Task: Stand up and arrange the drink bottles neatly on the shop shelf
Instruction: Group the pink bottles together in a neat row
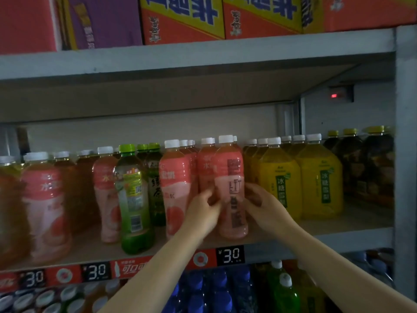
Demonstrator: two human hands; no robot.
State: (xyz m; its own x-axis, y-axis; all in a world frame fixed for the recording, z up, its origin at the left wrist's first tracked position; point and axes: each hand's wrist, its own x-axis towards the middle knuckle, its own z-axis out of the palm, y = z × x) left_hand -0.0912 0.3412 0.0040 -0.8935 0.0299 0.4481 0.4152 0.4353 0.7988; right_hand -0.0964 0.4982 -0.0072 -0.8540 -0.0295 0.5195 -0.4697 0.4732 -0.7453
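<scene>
Gripping pink bottle (231,188), "3.0" tag (230,255) below

**Both hands on pink bottle, mid shelf**

L hand (204,205) and R hand (262,201) grip an upright pink peach-drink bottle (231,188) w/ white cap, back label facing out, at front edge of shelf (338,239). Yellow bottles (320,179) just to its right, green tea bottle (133,199) to its left. Price tag (230,255) reads 3.0.
</scene>
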